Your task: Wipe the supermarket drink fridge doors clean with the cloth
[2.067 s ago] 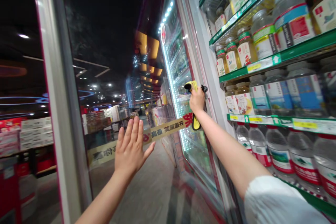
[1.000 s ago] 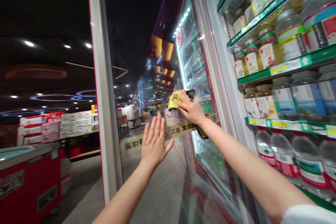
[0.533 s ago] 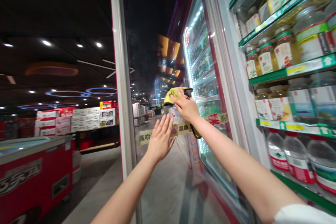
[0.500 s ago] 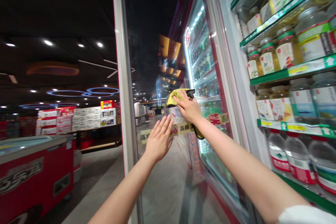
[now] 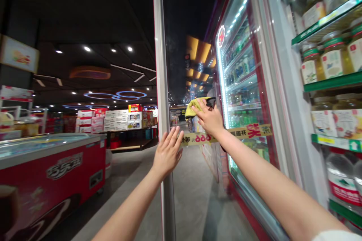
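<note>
A glass door (image 5: 189,188) with a pale metal frame (image 5: 160,56) stands open in front of me. Against its glass my right hand (image 5: 211,119) presses a yellow cloth (image 5: 192,109) with dark edging, fingers laid over it. A dark part of the cloth bunches by the fingertips. My left hand (image 5: 167,153) is open and holds nothing; its fingers are extended together near the door's left frame, just below the cloth's height. Whether its palm touches the door cannot be seen. A printed strip (image 5: 198,138) crosses the glass behind the hands.
Shelves of bottles (image 5: 335,60) with green edges (image 5: 333,81) stand close on the right. At left is a red chest freezer (image 5: 85,173); beyond it, stacked boxes (image 5: 115,120) rest on a low display. A lit drinks cooler (image 5: 240,75) shows in the door glass.
The view has turned left, so the door and shelves sit farther right and more of the freezer shows. My left hand is nearer the door's left frame; the right still presses the cloth.
</note>
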`<state>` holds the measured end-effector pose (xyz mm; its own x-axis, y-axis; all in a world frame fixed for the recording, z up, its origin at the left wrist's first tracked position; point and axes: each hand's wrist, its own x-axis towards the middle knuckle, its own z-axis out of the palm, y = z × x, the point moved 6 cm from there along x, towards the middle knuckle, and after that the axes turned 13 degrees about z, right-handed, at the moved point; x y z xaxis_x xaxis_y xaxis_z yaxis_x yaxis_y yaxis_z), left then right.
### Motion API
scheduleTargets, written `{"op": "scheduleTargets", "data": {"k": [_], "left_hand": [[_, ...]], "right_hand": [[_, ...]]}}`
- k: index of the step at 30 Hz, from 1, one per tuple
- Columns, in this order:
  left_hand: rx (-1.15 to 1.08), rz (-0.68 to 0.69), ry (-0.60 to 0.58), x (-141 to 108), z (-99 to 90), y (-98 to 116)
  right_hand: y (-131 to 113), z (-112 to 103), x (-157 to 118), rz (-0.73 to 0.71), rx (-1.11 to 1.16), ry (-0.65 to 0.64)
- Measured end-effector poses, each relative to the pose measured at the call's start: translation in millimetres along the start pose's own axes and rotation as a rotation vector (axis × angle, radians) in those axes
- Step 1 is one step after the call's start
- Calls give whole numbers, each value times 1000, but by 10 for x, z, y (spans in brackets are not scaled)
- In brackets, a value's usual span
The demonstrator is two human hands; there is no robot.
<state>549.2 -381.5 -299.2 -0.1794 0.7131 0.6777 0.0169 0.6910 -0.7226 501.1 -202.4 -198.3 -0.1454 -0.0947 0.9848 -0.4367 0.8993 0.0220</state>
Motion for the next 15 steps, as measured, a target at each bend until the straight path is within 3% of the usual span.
{"op": "scheduleTargets", "data": {"k": [2, 4, 9, 12, 15], "left_hand": [[12, 10, -1, -8, 7, 17], [25, 21, -1, -22, 7, 30], [43, 58, 6, -71, 20, 46], [36, 82, 19, -93, 24, 55], [34, 95, 39, -102, 10, 67]], "right_hand": [[-44, -28, 116, 145, 10, 38], [-224, -40, 254, 199, 33, 52], [-781, 36, 250, -107, 72, -32], [-826, 29, 176, -226, 66, -57], [-791, -52, 335, -212, 32, -42]]}}
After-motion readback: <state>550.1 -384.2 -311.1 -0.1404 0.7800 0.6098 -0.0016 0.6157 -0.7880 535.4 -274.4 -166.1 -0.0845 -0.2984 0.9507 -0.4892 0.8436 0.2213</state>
